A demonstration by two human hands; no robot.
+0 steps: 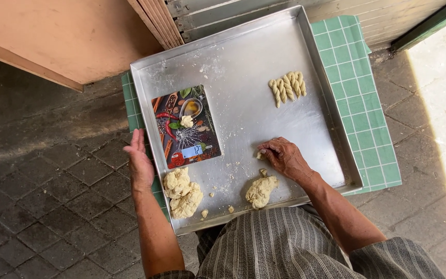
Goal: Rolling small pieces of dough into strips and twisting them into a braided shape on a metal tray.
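1. Dough work on a large metal tray (243, 57) that lies on a green checked cloth (360, 88) over a dark paved floor (42, 206).
2. Right hand (284, 156) rests on the tray's floor near its front edge, fingers curled and pressed down on a small piece of dough (260, 154) at the fingertips.
3. Just below that hand lies a lump of dough (261, 190), with a little crumb beside its top.
4. Left hand (139, 163) lies flat, fingers together, against the outer left rim of the tray; it holds nothing.
5. Near that hand, inside the tray's front left corner, sits a bigger, rough heap of dough (182, 192), with loose bits scattered to its right.
6. A flat kitchen scale (186, 126) with a picture of spices on it lies in the tray's left half, a small dough ball (187, 121) on top.
7. Several twisted dough sticks (287, 87) lie side by side in the tray's far right part, well apart from both hands.
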